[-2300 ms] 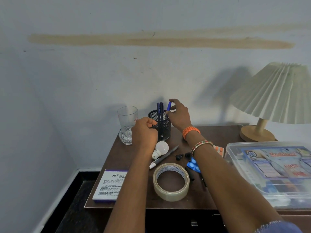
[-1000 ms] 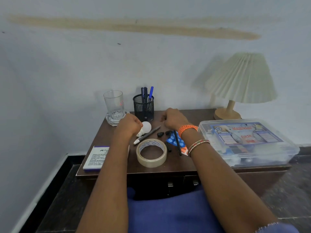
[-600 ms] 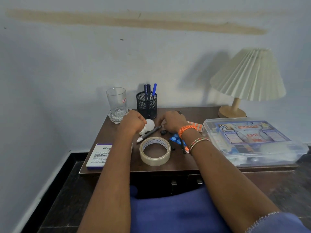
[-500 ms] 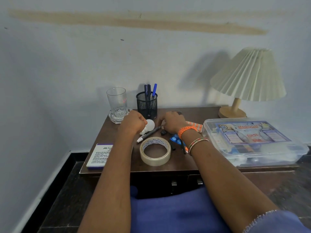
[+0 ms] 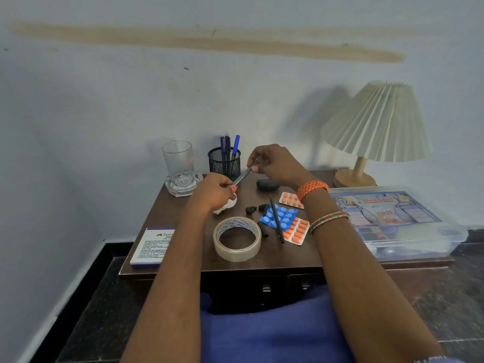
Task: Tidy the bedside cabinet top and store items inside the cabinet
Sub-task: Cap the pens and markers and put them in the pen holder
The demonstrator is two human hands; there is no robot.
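Note:
Both hands hold one grey pen (image 5: 242, 177) above the dark wooden cabinet top (image 5: 183, 205). My left hand (image 5: 213, 196) pinches its lower end and my right hand (image 5: 272, 163) grips its upper end. A black mesh pen holder (image 5: 224, 161) with three blue pens stands just behind them. Under my left hand lies a white bulb (image 5: 227, 205), partly hidden. A roll of clear tape (image 5: 237, 238) lies in front. A black pen (image 5: 276, 222) rests across blue and orange pill strips (image 5: 284, 221), beside small black earbuds (image 5: 255, 208).
A glass mug (image 5: 180, 166) stands at the back left and a white box (image 5: 154, 246) at the front left. A small black case (image 5: 267, 185) lies behind the pills. A clear first-aid box (image 5: 392, 221) and a lamp (image 5: 374, 127) fill the right side. Cabinet door handles (image 5: 265, 288) show below the top.
The grey pen lay on the cabinet top with both fists near it; now both hands have lifted it, the right hand rising toward the pen holder. The camera has shifted slightly.

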